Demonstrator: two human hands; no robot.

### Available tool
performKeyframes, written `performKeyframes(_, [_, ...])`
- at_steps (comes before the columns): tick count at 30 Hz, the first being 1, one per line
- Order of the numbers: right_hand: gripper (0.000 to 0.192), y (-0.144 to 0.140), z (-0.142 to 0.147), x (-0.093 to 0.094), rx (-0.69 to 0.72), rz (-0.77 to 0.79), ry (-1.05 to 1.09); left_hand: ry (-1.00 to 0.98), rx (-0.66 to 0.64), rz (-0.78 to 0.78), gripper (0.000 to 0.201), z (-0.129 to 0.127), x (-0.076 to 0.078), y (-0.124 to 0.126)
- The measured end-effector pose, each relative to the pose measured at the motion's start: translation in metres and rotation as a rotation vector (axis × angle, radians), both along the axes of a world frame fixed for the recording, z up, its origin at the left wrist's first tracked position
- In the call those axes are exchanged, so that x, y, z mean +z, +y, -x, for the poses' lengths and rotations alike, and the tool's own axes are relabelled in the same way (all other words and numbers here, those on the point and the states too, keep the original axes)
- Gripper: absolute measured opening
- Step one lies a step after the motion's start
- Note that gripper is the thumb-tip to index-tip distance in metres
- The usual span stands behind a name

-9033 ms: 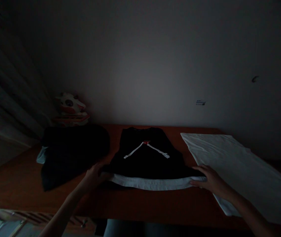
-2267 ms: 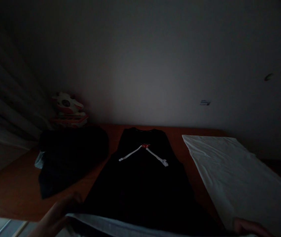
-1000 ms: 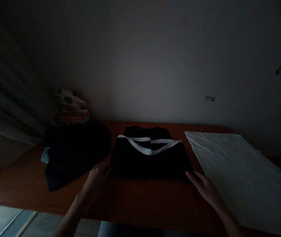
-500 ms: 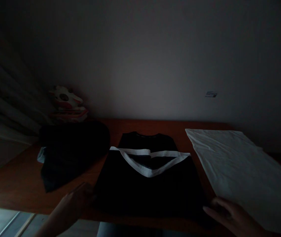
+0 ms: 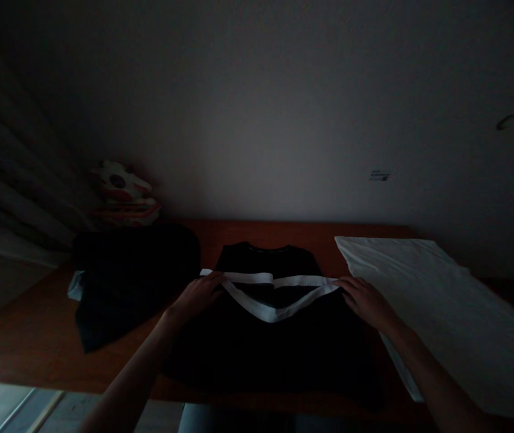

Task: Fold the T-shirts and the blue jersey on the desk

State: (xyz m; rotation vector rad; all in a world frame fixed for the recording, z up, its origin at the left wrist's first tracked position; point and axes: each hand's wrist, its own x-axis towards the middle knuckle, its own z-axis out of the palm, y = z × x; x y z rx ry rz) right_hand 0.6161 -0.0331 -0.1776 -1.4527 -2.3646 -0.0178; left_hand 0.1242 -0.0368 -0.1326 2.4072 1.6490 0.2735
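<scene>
1. Black cloth shirt with a round neck [image 5: 266, 355] lies folded in the middle of the brown wooden table [image 5: 26, 349]. Its neck points to the back edge, and its fold is close to the front edge.
2. Its white cloth band [image 5: 269, 313] goes across the top of the fold and dips in the middle (like a big smile).
3. The left hand [image 5: 200, 294] touches the band near its left end, fingers bent. I cannot tell if it grips.
4. The right hand [image 5: 365, 299] touches the right end, fingers bent too. I cannot tell if it pinches.
5. A flat white cloth [image 5: 437, 307] lies toward the right edge.
6. A dark, lumpy cloth pile [image 5: 135, 282] sits left, near the white-and-red cow toy [image 5: 121, 186] by the back left corner.
</scene>
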Motion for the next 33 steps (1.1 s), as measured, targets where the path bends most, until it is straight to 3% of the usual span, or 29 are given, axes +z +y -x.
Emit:
performKeyframes(2, [0.027,0.003,-0.008,0.003,0.023,-0.01,-0.032,0.036,0.003,-0.007,0.032,0.007,-0.001,0.005])
performKeyframes(6, [0.022,0.008,-0.023,0.008,0.057,-0.063,-0.032,0.066,-0.046,-0.05,0.036,0.022,-0.002,0.012])
performKeyframes(11, [0.022,0.013,-0.025,-0.002,0.087,-0.051,0.055,0.098,-0.078,-0.013,0.03,0.027,-0.009,0.027])
performKeyframes(16, [0.037,0.011,-0.019,-0.008,-0.072,0.022,0.48,-0.285,-0.057,-0.036,0.029,0.026,-0.003,0.028])
performKeyframes(20, [0.044,0.003,-0.018,0.005,-0.186,0.161,0.901,-0.636,0.15,0.121,0.038,0.029,0.02,0.014])
performKeyframes(24, [0.048,0.0,-0.018,0.016,-0.274,0.166,1.264,-0.823,0.254,0.078,0.041,0.041,0.046,0.008])
performKeyframes(28, [0.049,0.008,-0.009,0.032,-0.373,0.034,1.173,-0.776,0.22,-0.017,0.041,0.052,0.057,0.029])
performKeyframes(33, [0.054,0.04,0.018,0.056,-0.418,0.002,0.977,-0.745,0.36,-0.293,0.049,0.036,0.049,0.082])
